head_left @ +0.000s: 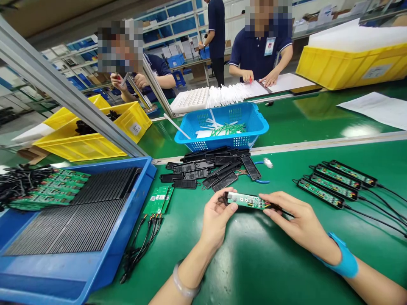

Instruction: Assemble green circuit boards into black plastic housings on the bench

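Note:
Between my hands, above the green bench, is a green circuit board (pixel 246 201) with a black plastic casing partly visible around it. My left hand (pixel 218 214) grips its left end, thumb along the near edge. At the other end, my right hand (pixel 291 212) pinches the board where coloured wires meet a black cable. Just beyond lie loose black plastic covers (pixel 219 167) in a heap. To the right rest several black casings (pixel 321 192) holding green boards, cables trailing right. Bare green boards (pixel 158 200) with black leads lie left of my hands.
A blue tray (pixel 104 271) at left holds rows of black parts and wired boards. Behind the heap stands a blue basket (pixel 222 140) with white and green strips. Blue-handled pliers (pixel 262 181) lie beside the covers. Yellow bins (pixel 349 67) and co-workers are across the bench.

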`<state>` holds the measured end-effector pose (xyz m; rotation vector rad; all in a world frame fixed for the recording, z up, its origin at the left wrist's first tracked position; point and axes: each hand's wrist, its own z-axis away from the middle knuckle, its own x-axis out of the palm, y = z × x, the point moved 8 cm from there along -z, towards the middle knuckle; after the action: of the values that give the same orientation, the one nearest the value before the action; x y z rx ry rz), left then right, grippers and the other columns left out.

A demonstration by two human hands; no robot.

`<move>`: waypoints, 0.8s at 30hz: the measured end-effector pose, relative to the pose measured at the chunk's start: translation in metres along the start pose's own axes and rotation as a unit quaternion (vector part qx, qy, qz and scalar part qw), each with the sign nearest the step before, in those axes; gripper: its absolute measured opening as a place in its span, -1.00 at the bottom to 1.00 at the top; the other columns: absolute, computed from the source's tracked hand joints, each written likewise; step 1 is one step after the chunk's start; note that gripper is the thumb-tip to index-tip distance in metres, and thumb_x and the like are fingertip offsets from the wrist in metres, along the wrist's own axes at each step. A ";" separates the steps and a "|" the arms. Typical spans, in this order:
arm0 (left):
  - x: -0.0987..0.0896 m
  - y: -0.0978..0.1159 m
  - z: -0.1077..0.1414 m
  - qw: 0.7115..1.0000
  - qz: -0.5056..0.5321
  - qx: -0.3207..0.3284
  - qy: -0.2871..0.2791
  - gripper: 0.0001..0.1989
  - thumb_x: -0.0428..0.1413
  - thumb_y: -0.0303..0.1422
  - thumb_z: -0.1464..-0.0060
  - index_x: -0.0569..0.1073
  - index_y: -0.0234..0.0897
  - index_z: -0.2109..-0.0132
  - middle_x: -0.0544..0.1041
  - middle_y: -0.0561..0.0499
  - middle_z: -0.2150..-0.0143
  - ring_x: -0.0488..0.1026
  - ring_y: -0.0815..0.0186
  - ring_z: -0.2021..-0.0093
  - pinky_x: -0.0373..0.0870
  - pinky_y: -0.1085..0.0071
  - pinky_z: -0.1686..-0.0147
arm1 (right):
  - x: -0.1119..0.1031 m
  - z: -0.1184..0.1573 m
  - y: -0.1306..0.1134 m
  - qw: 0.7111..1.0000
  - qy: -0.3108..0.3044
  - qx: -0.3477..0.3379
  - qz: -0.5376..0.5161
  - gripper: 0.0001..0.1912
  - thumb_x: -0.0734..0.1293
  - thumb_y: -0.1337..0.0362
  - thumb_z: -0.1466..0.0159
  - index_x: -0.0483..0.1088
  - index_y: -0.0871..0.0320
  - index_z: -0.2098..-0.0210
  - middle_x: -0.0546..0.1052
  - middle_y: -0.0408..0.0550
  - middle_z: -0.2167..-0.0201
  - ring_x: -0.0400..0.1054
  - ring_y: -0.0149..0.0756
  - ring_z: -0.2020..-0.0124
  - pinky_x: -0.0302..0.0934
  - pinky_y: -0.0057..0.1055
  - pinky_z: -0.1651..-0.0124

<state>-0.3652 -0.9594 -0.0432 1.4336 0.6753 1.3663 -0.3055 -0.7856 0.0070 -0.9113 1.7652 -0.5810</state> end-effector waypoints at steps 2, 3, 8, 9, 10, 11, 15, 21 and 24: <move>0.002 0.000 0.001 1.000 0.013 0.002 -0.010 -0.52 0.35 -0.30 0.14 0.46 -0.25 0.03 0.52 -0.11 0.02 0.44 0.18 0.02 0.36 0.27 -0.02 | 0.002 0.001 0.002 1.000 -0.006 0.006 -0.006 -0.71 0.29 0.27 -0.29 0.41 0.03 -0.01 0.51 -0.04 0.23 0.41 -0.28 0.31 0.33 -0.40 0.34; 0.004 0.000 0.001 1.000 0.016 0.003 -0.016 -0.51 0.35 -0.30 0.13 0.45 -0.24 0.01 0.52 -0.10 0.01 0.45 0.19 0.02 0.37 0.27 -0.02 | 0.003 0.001 0.002 1.000 -0.007 0.007 -0.009 -0.72 0.30 0.27 -0.29 0.41 0.03 0.00 0.51 -0.04 0.24 0.41 -0.28 0.31 0.33 -0.40 0.34; 0.011 0.000 0.002 0.999 0.016 -0.012 -0.037 -0.34 0.32 -0.25 0.06 0.29 -0.18 -0.18 0.47 -0.12 -0.08 0.48 0.24 0.10 0.45 0.30 0.07 | 0.003 0.003 -0.001 1.000 -0.004 -0.010 -0.021 -0.73 0.33 0.27 -0.28 0.42 0.03 0.02 0.48 -0.05 0.27 0.39 -0.29 0.31 0.31 -0.39 0.33; 0.012 0.000 0.003 0.999 0.013 -0.020 -0.041 -0.29 0.31 -0.23 0.05 0.23 -0.16 -0.22 0.46 -0.13 -0.10 0.49 0.24 0.10 0.45 0.30 0.07 | 0.003 0.003 -0.001 1.000 -0.005 -0.015 -0.023 -0.73 0.33 0.28 -0.28 0.43 0.03 0.02 0.47 -0.05 0.27 0.39 -0.29 0.31 0.31 -0.39 0.33; 0.014 -0.001 0.003 0.999 0.012 -0.027 -0.046 -0.25 0.29 -0.22 0.03 0.16 -0.15 -0.26 0.46 -0.13 -0.10 0.49 0.24 0.10 0.45 0.29 0.06 | 0.003 0.003 -0.001 1.000 -0.006 -0.020 -0.022 -0.73 0.33 0.28 -0.28 0.44 0.02 0.02 0.45 -0.06 0.28 0.38 -0.29 0.31 0.31 -0.39 0.33; 0.015 -0.001 0.004 0.998 0.014 -0.031 -0.053 -0.22 0.28 -0.21 0.01 0.10 -0.14 -0.29 0.46 -0.14 -0.10 0.49 0.24 0.09 0.44 0.28 0.04 | 0.003 0.003 -0.002 0.999 -0.006 -0.026 -0.019 -0.73 0.34 0.28 -0.28 0.45 0.01 0.02 0.44 -0.07 0.29 0.37 -0.30 0.31 0.30 -0.39 0.32; 0.024 -0.004 0.006 0.996 0.034 -0.025 -0.085 -0.25 0.24 -0.21 -0.05 0.03 -0.15 -0.27 0.50 -0.14 -0.04 0.49 0.22 0.06 0.40 0.23 -0.01 | 0.003 0.004 -0.004 0.999 0.008 -0.047 -0.002 -0.73 0.33 0.30 -0.28 0.46 0.01 0.02 0.39 -0.09 0.33 0.35 -0.33 0.33 0.28 -0.42 0.34; 0.018 -0.010 0.005 1.000 0.023 -0.004 -0.018 -0.35 0.30 -0.27 0.03 0.15 -0.22 -0.12 0.58 -0.10 0.15 0.52 0.25 0.15 0.41 0.24 0.04 | 0.013 0.007 -0.004 1.000 -0.002 -0.014 0.006 -0.60 0.32 0.21 -0.29 0.32 0.06 -0.11 0.41 -0.11 0.37 0.34 -0.34 0.38 0.32 -0.43 0.32; 0.018 -0.011 0.006 0.999 0.031 -0.016 -0.009 -0.32 0.30 -0.30 0.04 0.12 -0.26 -0.13 0.59 -0.09 0.21 0.54 0.29 0.25 0.45 0.32 0.15 | 0.024 0.007 0.006 0.996 -0.061 0.058 -0.035 -0.54 0.26 0.14 -0.31 0.27 0.13 -0.16 0.47 0.00 0.21 0.37 -0.32 0.34 0.35 -0.39 0.29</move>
<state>-0.3534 -0.9411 -0.0453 1.4498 0.5996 1.4048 -0.3056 -0.8013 -0.0135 -0.9117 1.5794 -0.6527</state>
